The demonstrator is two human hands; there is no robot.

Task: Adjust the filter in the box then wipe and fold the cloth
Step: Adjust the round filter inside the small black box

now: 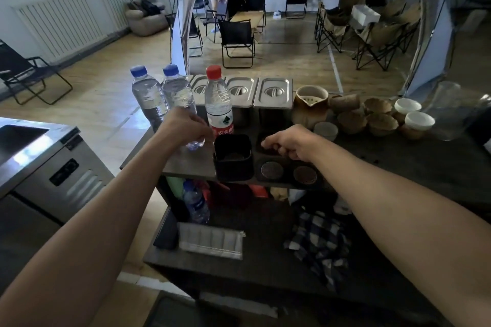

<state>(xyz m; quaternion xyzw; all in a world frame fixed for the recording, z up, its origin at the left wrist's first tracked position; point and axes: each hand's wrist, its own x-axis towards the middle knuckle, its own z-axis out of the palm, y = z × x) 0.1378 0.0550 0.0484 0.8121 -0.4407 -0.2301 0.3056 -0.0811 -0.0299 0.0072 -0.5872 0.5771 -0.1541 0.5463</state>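
R grip (pixel 285 146) curled, pinching sth unclear; L grip (pixel 186 125) unclear; black box (pixel 233 158) holds round brown filter (pixel 233 156).

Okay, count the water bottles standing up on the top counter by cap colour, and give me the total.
Blue-capped bottles: 2
Red-capped bottle: 1
Total: 3

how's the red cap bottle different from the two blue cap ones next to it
The red-capped bottle wears a red and white label; the blue-capped bottles show none. It stands right of them, just behind the black box, while the left hand covers part of the nearer blue-capped one. All three are clear, upright and capped.
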